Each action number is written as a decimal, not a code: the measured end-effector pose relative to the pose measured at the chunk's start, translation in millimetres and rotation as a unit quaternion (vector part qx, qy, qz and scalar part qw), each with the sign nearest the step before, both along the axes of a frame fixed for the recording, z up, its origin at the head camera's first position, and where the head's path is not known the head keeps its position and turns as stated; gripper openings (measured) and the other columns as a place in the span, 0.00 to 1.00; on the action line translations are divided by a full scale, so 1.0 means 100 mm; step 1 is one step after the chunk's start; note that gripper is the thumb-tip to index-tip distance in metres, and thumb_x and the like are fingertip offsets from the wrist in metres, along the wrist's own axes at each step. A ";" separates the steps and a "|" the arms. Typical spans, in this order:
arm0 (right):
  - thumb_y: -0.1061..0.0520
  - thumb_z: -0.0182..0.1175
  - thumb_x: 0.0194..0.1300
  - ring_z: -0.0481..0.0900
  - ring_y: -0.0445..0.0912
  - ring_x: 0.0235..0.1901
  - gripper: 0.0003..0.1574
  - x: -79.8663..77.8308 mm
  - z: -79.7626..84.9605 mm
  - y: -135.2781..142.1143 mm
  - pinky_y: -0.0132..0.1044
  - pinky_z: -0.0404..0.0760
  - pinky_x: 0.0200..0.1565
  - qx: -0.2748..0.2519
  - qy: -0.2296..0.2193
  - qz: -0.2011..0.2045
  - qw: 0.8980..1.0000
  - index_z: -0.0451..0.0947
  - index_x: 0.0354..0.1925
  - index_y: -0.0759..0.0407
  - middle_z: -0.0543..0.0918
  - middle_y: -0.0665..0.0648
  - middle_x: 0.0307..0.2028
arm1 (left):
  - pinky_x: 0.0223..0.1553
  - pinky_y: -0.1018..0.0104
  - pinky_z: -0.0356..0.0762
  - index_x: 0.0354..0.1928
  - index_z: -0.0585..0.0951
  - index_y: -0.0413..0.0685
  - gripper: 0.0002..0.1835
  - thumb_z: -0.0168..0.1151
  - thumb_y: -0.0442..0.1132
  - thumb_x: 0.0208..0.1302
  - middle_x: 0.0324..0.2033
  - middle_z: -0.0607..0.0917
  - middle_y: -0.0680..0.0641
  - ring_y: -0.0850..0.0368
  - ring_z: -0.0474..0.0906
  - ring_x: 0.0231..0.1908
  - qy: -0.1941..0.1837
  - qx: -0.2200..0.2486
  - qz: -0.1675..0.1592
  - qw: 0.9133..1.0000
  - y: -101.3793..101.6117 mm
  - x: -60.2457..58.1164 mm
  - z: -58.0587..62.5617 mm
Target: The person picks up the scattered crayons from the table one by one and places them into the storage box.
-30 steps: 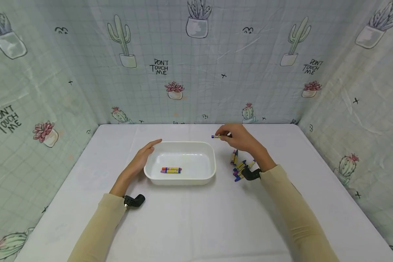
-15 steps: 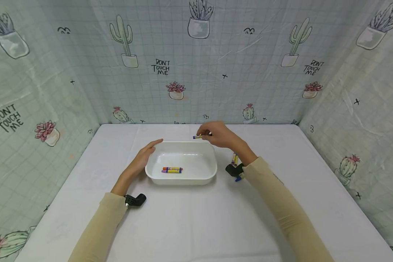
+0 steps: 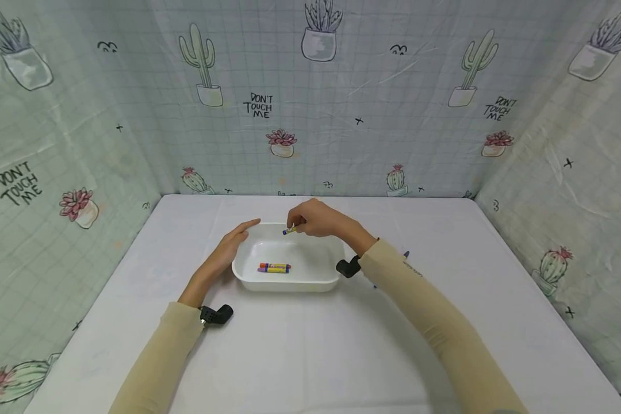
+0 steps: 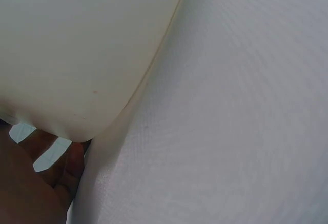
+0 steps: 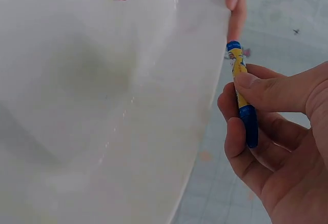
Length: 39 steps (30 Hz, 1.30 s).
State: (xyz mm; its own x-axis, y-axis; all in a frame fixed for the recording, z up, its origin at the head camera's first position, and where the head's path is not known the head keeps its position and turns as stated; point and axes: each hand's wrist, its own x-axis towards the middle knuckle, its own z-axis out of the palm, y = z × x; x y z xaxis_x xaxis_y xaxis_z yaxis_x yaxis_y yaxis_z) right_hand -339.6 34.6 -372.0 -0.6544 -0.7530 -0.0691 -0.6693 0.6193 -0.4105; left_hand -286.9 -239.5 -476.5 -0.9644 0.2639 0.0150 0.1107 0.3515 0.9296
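My right hand (image 3: pixel 315 218) pinches a dark blue crayon (image 5: pixel 239 62) with a yellow wrapper between thumb and fingers. In the head view, hand and crayon are over the back rim of a white plastic tub (image 3: pixel 290 286). An orange crayon (image 3: pixel 283 265) and a purple crayon (image 3: pixel 262 269) lie side by side on the tub's floor. With fingers mostly straight, my left hand (image 3: pixel 221 253) rests against the tub's left end. In the left wrist view its fingers (image 4: pixel 72 162) touch the outer wall low down.
More crayons lie on the white table (image 3: pixel 290 356) right of the tub; the right forearm hides most of them, leaving a blue tip (image 3: pixel 406 254) showing. A cloth backdrop (image 3: pixel 362 149) printed with cacti closes off the back and both sides.
My right hand has carried the blue crayon left, from beyond the tub's back right corner to over its back rim. The left hand and the crayons inside have stayed put.
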 end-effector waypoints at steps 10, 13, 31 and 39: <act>0.61 0.64 0.71 0.80 0.45 0.42 0.09 -0.02 -0.12 -0.32 0.35 0.83 0.47 0.040 -0.040 0.034 0.998 0.87 0.48 0.54 0.88 0.53 0.43 | 0.76 0.38 0.57 0.81 0.61 0.61 0.27 0.31 0.47 0.85 0.81 0.58 0.45 0.40 0.57 0.78 0.007 -0.005 -0.002 1.000 -0.02 0.00 0.00; 0.62 0.65 0.70 0.81 0.45 0.45 0.09 -0.02 -0.14 -0.39 0.36 0.83 0.49 0.058 -0.053 0.038 0.996 0.87 0.47 0.53 0.88 0.52 0.45 | 0.76 0.38 0.58 0.81 0.61 0.59 0.27 0.32 0.46 0.85 0.81 0.58 0.45 0.39 0.58 0.78 0.013 -0.004 -0.004 1.000 -0.01 0.00 0.00; 0.62 0.68 0.67 0.82 0.44 0.42 0.08 0.00 -0.24 -0.59 0.35 0.83 0.46 0.149 -0.081 0.057 0.984 0.89 0.44 0.53 0.88 0.51 0.45 | 0.74 0.40 0.61 0.81 0.61 0.59 0.27 0.31 0.46 0.85 0.81 0.58 0.44 0.40 0.58 0.78 0.016 -0.007 0.002 1.000 -0.01 0.01 0.00; 0.62 0.66 0.68 0.81 0.44 0.36 0.11 -0.02 -0.27 -0.61 0.33 0.84 0.38 0.152 -0.128 0.040 0.979 0.87 0.45 0.49 0.86 0.52 0.45 | 0.75 0.38 0.59 0.81 0.61 0.60 0.27 0.31 0.46 0.85 0.82 0.57 0.45 0.40 0.56 0.79 0.009 -0.004 0.002 1.000 -0.01 0.01 0.01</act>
